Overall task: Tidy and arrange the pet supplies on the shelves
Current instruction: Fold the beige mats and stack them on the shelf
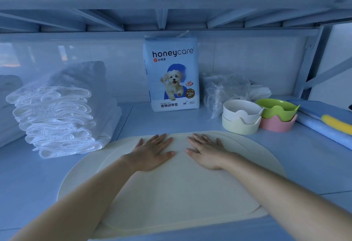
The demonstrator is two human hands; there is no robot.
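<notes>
On the shelf, both hands, left and right, press flat-fingered on cream mats.

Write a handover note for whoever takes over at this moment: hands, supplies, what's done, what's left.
Left hand and right hand: both open, pressed flat on the stacked cream oval mats, edges offset.
Blue-and-white honeycare training-pad pack stands upright at the back; stack of folded white pads on the left; white bowl nested in cream bowl, green bowl in pink bowl, on the right.
Done: those look arranged. Left: probably align the mats, tidy the crumpled clear plastic bags.
</notes>
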